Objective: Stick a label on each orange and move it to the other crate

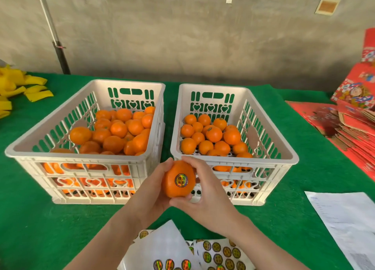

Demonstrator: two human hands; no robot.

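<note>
An orange (172, 183) with a round gold-and-dark label (181, 180) on its near face is held in front of the two white crates. My left hand (154, 185) cups it from the left and below. My right hand (205, 190) grips it from the right, fingers over the top and thumb under it. The left crate (85, 158) is heaped with oranges (119, 130). The right crate (288, 158) holds a shallower layer of oranges (213, 136). Sheets of round labels (221, 253) lie at the near edge, under my forearms.
The green table cover (40, 219) spreads under everything. Yellow pieces (18, 87) lie at the far left. Red printed cardboard boxes (353, 111) are stacked at the right. A white printed paper (349, 219) lies at the near right. A grey wall stands behind the table.
</note>
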